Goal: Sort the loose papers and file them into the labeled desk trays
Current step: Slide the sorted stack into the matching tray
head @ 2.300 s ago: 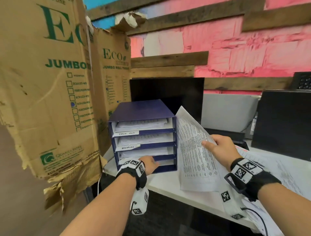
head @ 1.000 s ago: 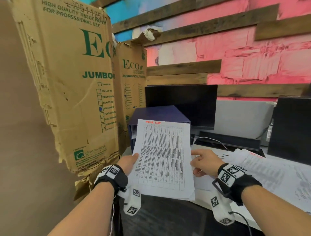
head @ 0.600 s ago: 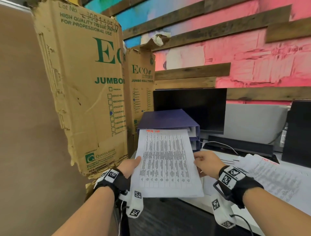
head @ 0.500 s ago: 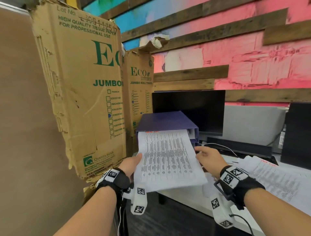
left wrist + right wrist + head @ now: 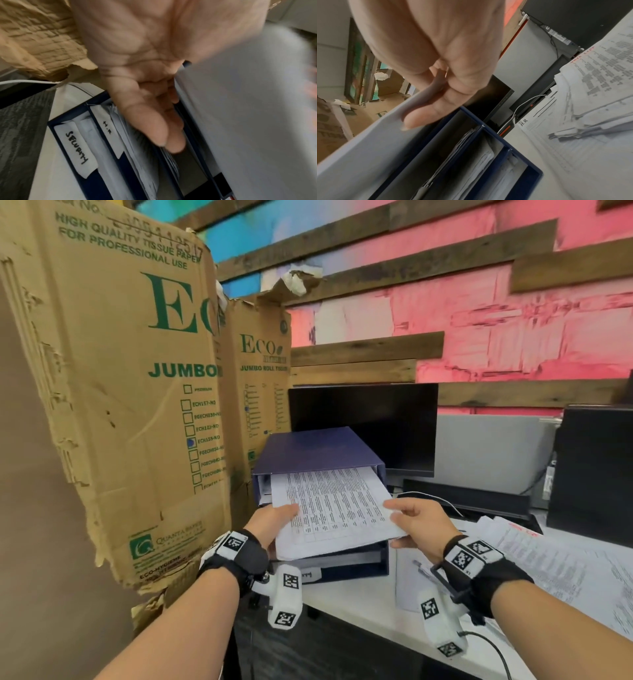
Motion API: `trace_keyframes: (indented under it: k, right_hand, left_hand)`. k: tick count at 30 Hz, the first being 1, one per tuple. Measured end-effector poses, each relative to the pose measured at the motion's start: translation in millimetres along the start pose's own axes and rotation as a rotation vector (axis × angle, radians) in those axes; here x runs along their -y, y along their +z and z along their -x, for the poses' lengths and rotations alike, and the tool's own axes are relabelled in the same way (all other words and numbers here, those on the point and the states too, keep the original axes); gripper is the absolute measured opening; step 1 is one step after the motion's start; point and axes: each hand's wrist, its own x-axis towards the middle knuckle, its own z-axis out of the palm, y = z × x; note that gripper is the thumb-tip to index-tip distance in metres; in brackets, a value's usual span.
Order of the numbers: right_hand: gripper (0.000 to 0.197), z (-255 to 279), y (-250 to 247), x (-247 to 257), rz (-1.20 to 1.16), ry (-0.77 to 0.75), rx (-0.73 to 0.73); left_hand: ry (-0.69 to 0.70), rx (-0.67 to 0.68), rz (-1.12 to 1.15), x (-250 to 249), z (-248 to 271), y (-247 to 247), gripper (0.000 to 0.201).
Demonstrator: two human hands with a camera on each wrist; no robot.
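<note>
A printed sheet (image 5: 337,510) lies flat, its far end inside the top slot of the blue tray stack (image 5: 318,451) on the white desk (image 5: 356,597). My left hand (image 5: 287,510) pinches the sheet's left edge, thumb on top. My right hand (image 5: 397,508) pinches its right edge. In the left wrist view the fingers (image 5: 171,142) lie under the sheet (image 5: 248,108), beside lower trays with handwritten labels (image 5: 77,147). In the right wrist view the fingers (image 5: 436,108) grip the sheet (image 5: 368,146) above the tray stack (image 5: 496,148), whose lower trays hold papers.
Tall torn cardboard boxes (image 5: 137,378) stand close on the left of the trays. A dark monitor (image 5: 363,422) is right behind them. A heap of loose printed papers (image 5: 568,563) covers the desk to the right, with a black box (image 5: 596,467) behind it.
The sheet, held upright in front of the trays a second ago, has been tipped flat and pushed forward into the top slot. Both hands moved forward with it.
</note>
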Motion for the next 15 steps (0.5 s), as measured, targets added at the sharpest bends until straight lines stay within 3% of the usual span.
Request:
trace_keyframes:
  k: [2,4,6,9,11,15]
  right_hand:
    - [0.031,-12,6,2,-0.026,0.001,-0.019]
    - [0.036,-25,15,3,-0.051,-0.005,-0.029]
    - [0.042,-34,23,2,-0.091,-0.027,-0.024]
    - [0.056,-41,29,-1,-0.112,-0.051,0.055]
    - [0.06,-39,30,-2,0.051,-0.082,0.098]
    - [0.049,-44,35,-4,0.362,-0.171,0.011]
  left_hand:
    - [-0.056,0.097,-0.009,3,11,0,0.034]
    - [-0.091,0.161,-0.021,4,18,-6,0.023]
    - [-0.033,0.16,0.023,2,17,-14,0.018]
    - [0.065,0.014,0.108,-3,5,-16,0.013]
    - [0.097,-0.111,0.169,-6,-6,-15,0.015]
    - [0.09,-0.26,0.217,-10,-26,-11,0.041]
